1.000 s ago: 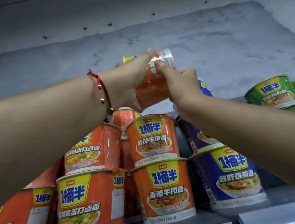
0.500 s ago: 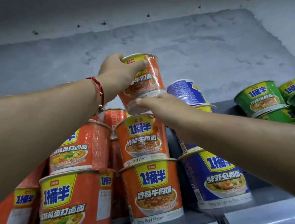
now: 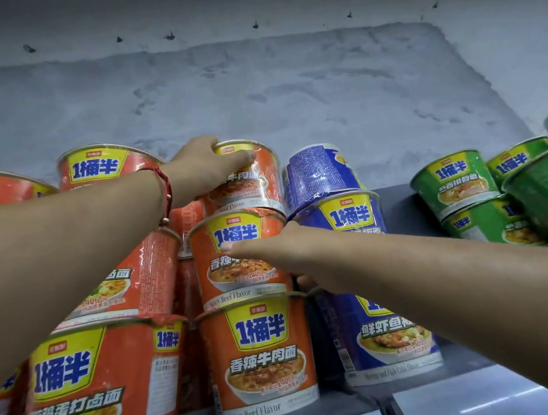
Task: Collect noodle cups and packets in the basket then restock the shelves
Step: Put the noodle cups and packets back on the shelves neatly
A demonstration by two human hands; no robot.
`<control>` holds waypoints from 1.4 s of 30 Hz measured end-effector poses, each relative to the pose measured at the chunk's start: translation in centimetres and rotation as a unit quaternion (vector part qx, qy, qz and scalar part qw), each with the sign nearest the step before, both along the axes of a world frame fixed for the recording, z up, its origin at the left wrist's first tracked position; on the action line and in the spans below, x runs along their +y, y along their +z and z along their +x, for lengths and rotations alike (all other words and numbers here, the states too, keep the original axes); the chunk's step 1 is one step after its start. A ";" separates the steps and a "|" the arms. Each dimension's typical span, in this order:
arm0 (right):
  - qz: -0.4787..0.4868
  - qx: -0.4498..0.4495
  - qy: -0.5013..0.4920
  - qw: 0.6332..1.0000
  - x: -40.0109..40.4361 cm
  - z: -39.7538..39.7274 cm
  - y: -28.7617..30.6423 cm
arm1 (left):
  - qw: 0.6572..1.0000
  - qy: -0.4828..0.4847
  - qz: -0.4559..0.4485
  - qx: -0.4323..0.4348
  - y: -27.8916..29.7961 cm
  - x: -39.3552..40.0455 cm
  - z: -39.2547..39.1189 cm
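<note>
Left hand [image 3: 204, 167] grasps the top orange cup [image 3: 245, 179] with fingers curled over its rim, cup seated on a three-high orange stack on the shelf [image 3: 400, 205], beside blue cups [image 3: 321, 172]; right hand [image 3: 282, 254] fingers released, flat against the middle cup [image 3: 237, 256].

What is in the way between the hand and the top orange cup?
Nothing visible. The left hand already holds the top orange cup, which sits on the orange cup below. The right hand rests on that lower cup.
</note>
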State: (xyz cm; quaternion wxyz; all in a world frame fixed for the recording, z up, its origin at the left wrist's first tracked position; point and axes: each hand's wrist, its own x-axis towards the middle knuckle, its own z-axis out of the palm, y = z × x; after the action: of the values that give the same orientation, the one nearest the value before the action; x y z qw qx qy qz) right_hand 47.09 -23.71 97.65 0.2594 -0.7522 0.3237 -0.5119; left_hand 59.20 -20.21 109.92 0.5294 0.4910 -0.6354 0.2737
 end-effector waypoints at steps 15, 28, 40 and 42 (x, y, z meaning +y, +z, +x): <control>-0.080 -0.092 0.062 0.991 -3.9 2.5 0.0 | 0.995 0.063 -0.008 -0.075 0.5 0.1 1.0; -0.100 -0.087 0.072 0.989 -3.8 1.9 -1.0 | 0.968 0.181 -0.077 -0.158 -0.1 0.7 1.8; -0.114 -0.115 0.055 0.985 -2.5 2.1 -2.2 | 0.948 0.170 -0.028 -0.269 -5.0 2.9 3.3; -0.119 -0.119 0.059 0.984 -1.8 2.3 -2.5 | 0.942 0.174 -0.053 -0.283 -5.4 2.8 3.3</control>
State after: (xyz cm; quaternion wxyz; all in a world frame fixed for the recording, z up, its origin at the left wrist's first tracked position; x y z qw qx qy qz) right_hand 49.40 -25.53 95.12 0.2342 -0.7293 0.1821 -0.6165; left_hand 62.50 -17.43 104.53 0.2969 0.4673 -0.6483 0.5226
